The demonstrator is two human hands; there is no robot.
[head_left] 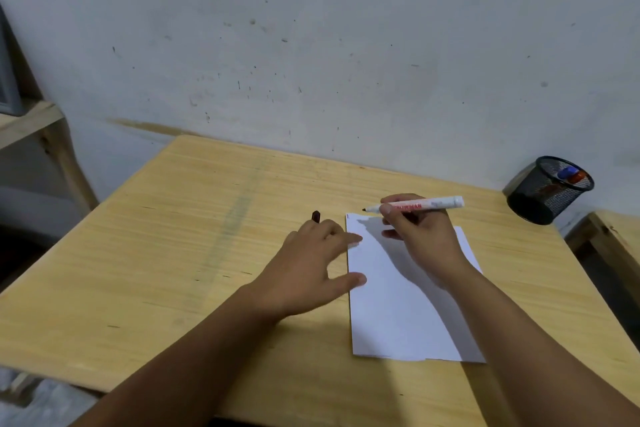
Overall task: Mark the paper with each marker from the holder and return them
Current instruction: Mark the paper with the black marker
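A white sheet of paper (398, 315) lies on the wooden table (173, 253), with a tiny mark at its far left corner. My right hand (420, 236) grips an uncapped white marker (419, 205) with red lettering, lying nearly level, its dark tip pointing left just above the paper's far edge. My left hand (311, 267) rests at the paper's left edge, thumb and a finger on the sheet, with the marker's dark cap (316, 216) held between its far fingers. A black mesh holder (549, 189) stands at the far right, with a blue and an orange-red marker (571, 175) inside.
A stained grey wall runs right behind the table. A wooden shelf frame (45, 135) stands at the left. Another wooden surface (620, 236) adjoins the table at the right, just behind the holder.
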